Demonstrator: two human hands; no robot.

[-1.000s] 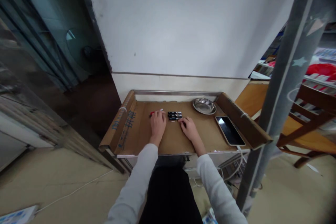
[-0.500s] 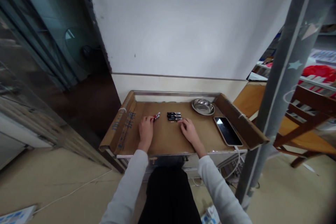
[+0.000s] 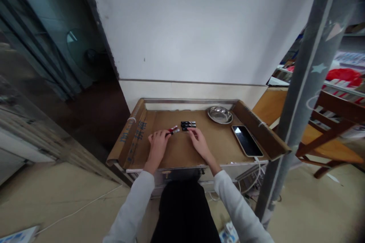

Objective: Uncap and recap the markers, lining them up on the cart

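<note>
"On the cardboard-lined table [image 3: 178, 152], from where I sit far off, I see the left hand [image 3: 159, 141] curled over, fingertips pinched together. What do you make of it?"

"I read it as closed on the near end of the red marker [image 3: 173, 128], with a second, silver-ended marker [image 3: 176, 131] poking out just beside it. Gripping at the end would leave the far ends free to be angled."

"And the right hand [image 3: 197, 140]?"

"Its fingers are half bent, tips at the near edge of the black markers [image 3: 188, 125]. I can't tell whether it has hold of one or only touches. To my eye, fingers there would keep that row from rolling."

"Why do they lie so close, side by side?"

"Parallel like that, they probably brace each other. They're near the middle, just right of the red one."

"The metal dish [image 3: 220, 115] and phone [image 3: 246, 141]?"

"Off to the right, well apart from both hands, so I judge they're kept out of the way. The phone's white cable [image 3: 258, 171] hangs over the front edge."
</note>
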